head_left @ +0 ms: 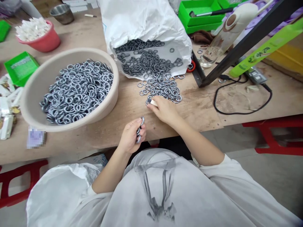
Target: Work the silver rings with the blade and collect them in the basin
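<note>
Several grey metal rings (pixel 139 130) are gripped in the closed fingers of my left hand (pixel 130 135), just above the table's front edge. Pinched in my right hand (pixel 167 110) is a small white piece with a dark end (pixel 153 102); its kind is unclear. That hand touches the near edge of a loose pile of rings (pixel 165 87). The pile spills from a white bag (pixel 144 22) lying on its side, with more dark rings inside. To the left stands a large beige basin (pixel 115 91) heaped with similar rings (pixel 78 91).
A black metal bar (pixel 236 52) rises at the right, near a clear bottle (pixel 211 55) and a black cable (pixel 215 104). Green trays (pixel 197 19) sit at the back. A pink bowl (pixel 50 39) and a small green tray (pixel 22 67) are left. Red stools (pixel 272 135) stand below.
</note>
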`<move>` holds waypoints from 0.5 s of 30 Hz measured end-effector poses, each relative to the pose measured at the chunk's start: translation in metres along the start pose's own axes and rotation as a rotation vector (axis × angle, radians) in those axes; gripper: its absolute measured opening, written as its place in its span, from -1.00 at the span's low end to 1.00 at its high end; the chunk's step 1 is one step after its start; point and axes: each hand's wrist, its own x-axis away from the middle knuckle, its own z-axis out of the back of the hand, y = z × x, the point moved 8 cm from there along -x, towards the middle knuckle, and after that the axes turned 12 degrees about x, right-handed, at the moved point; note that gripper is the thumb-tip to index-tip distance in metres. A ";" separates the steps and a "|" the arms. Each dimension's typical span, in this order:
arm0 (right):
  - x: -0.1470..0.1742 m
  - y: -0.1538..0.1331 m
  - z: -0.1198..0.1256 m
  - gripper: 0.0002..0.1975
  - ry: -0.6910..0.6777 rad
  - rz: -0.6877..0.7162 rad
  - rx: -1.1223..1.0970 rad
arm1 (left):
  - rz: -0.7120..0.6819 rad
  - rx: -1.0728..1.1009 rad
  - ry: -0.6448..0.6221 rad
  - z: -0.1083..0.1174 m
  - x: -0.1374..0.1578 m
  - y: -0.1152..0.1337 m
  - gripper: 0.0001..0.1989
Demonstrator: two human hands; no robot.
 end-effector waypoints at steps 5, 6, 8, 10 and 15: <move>-0.020 -0.011 -0.011 -0.73 -0.080 0.024 0.172 | -0.080 0.004 0.057 0.016 -0.010 0.015 -0.68; -0.022 -0.009 -0.010 -0.75 -0.067 0.014 0.149 | -0.092 0.010 0.067 0.019 -0.011 0.017 -0.66; -0.022 -0.001 -0.003 -0.80 0.004 -0.020 0.043 | -0.112 0.022 0.086 0.024 -0.014 0.021 -0.65; -0.017 0.008 0.006 -0.85 0.083 -0.050 -0.172 | -0.124 0.024 0.099 0.026 -0.016 0.022 -0.67; 0.017 -0.010 -0.001 -0.66 -0.055 0.030 -1.075 | -0.158 -0.025 0.056 0.014 -0.024 0.014 -0.56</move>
